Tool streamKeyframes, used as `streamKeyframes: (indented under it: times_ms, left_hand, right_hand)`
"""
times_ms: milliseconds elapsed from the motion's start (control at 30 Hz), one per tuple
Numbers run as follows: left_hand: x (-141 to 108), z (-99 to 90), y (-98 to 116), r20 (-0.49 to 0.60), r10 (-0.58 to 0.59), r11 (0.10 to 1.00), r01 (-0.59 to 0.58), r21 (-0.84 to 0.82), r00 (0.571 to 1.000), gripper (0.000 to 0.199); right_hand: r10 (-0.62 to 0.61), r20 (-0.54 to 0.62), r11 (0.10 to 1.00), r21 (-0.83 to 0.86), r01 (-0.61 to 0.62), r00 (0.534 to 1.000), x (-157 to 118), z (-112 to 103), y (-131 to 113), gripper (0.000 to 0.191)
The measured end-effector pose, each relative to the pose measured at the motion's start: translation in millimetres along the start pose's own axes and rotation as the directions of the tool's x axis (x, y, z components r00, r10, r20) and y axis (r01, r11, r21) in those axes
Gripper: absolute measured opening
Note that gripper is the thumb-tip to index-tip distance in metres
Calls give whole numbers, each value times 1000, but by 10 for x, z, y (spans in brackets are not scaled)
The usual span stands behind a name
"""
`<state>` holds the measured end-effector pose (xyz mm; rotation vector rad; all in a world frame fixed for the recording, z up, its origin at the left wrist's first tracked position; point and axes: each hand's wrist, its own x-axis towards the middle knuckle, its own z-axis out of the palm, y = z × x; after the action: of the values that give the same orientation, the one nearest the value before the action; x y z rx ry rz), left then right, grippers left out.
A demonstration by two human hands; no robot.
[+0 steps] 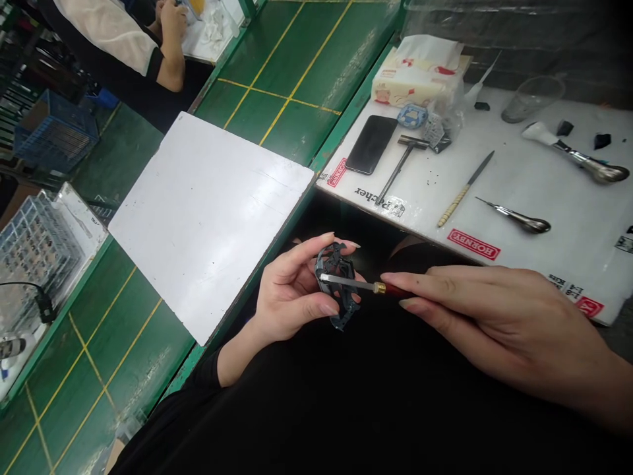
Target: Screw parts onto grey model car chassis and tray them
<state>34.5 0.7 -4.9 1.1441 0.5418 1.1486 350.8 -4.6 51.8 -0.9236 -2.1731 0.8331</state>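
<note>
My left hand (291,290) is closed around a small dark grey moulded plastic part (341,320) with an openwork frame, its fingers and thumb gripping the edges. My right hand (494,316) pinches the reddish-brown handle of a thin metal blade tool (351,282), which looks like a knife or scraper. The blade points left and its whitish tip lies against the upper left side of the plastic part. Most of the handle is hidden inside my right hand. Both hands are over my dark clothing, in front of the bench edge.
On the right mat lie a phone (372,145), a T-shaped metal tool (401,168), a file (467,188), a slim pointed tool (517,214), a brush (576,152), a clear cup (529,102) and tissues (415,72). A white board (208,224) lies left. A co-worker's arm (171,59) shows beyond.
</note>
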Motion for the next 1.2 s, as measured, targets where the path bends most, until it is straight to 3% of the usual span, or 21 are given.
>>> streamKeyframes:
  times_ms: [267, 633, 833, 1200]
  left_hand:
    - [-40, 9, 14, -46, -64, 998, 64, 10, 997, 75]
    - [1, 15, 31, 4, 1, 1000, -1, -19, 1000, 72]
    - [-16, 8, 26, -48, -64, 998, 65, 25, 997, 76]
    - [-3, 18, 41, -36, -56, 998, 55, -14, 998, 75]
  right_hand:
    - [51, -1, 998, 46, -51, 999, 9, 28, -10, 45]
    - [45, -6, 997, 60, -45, 999, 3, 33, -16, 43]
    - [51, -6, 997, 65, -51, 999, 4, 34, 2, 46]
    - [58, -16, 993, 101, -57, 998, 40, 27, -8, 51]
